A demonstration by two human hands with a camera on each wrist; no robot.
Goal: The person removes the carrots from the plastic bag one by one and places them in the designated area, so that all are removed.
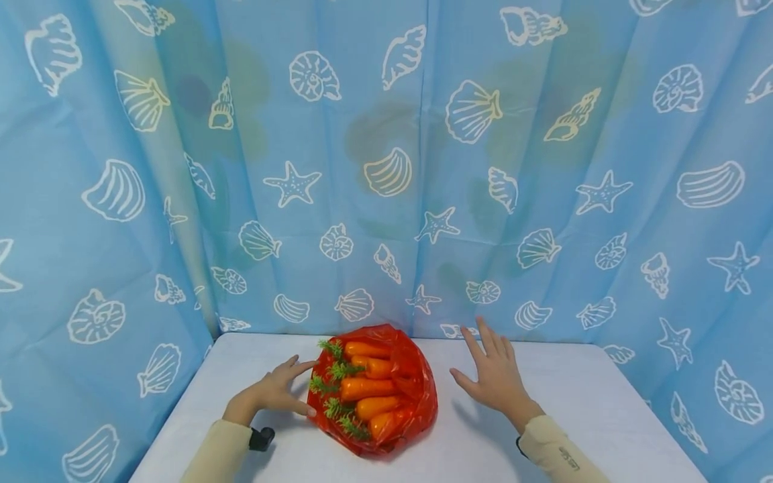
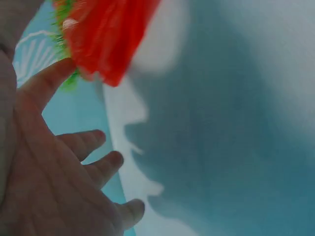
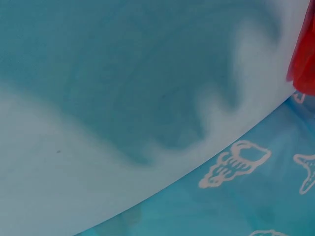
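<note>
Several orange carrots (image 1: pixel 367 388) with frilly green tops (image 1: pixel 338 370) lie side by side in a red plastic bag (image 1: pixel 427 396), tops to the left. The bag's mouth is spread around them on the table. My left hand (image 1: pixel 279 388) is at the bag's left edge, fingers spread, with the thumb and a fingertip right at the red plastic. In the left wrist view, one digit of the left hand (image 2: pixel 59 162) reaches the bag (image 2: pixel 106 39) while the others stand apart from it. To the right of the bag, my right hand (image 1: pixel 496 376) hovers with fingers spread, holding nothing.
A white table (image 1: pixel 568 396) lies under the bag, its back edge against a blue curtain (image 1: pixel 362 268) printed with white shells and starfish. The curtain also hangs along both sides. Shadows of the hands fall on the tabletop.
</note>
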